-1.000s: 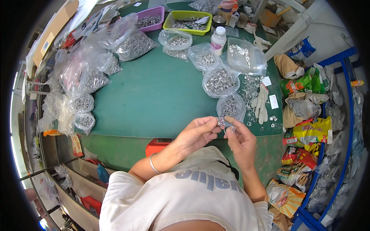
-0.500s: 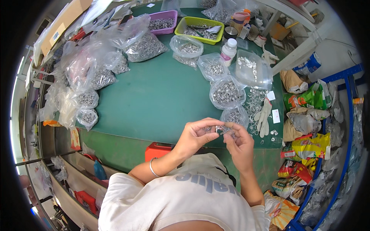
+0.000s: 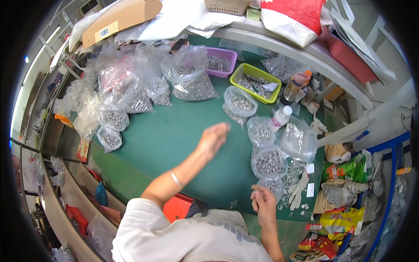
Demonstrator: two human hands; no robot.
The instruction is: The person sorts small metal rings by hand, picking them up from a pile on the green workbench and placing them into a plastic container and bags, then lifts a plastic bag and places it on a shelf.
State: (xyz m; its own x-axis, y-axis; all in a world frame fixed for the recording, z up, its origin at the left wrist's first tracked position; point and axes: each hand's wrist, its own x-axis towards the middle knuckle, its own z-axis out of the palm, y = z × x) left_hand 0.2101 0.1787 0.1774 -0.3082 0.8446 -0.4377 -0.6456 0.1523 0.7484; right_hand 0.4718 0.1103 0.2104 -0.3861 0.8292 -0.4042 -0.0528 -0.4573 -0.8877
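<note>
My left hand [image 3: 213,139] reaches out over the green table [image 3: 174,131], its fingers drawn together and slightly blurred. Nearest to it is an open clear bag of small metal rings [image 3: 241,105]. What the left fingers hold, if anything, is hidden. Close to the table's front edge, my right hand [image 3: 265,205] is curled, with thumb and fingers pressed together; I cannot make out what is in them. Just beyond it stand a small bag of metal parts [image 3: 271,187] and a fuller bag of metal rings [image 3: 268,161].
Filled clear bags [image 3: 194,85] line the left and back. A purple basin [image 3: 219,62] and a yellow-green basin [image 3: 255,83] hold metal parts. At right are a white bottle [image 3: 281,116], a clear tray [image 3: 299,139], loose rings and a glove [image 3: 298,192]. A shelf overhangs the back.
My hands have parted from the small metal rings they worked on together. The left has moved forward over the table; the right stays near the front edge. The view has shifted to show the overhead shelf.
</note>
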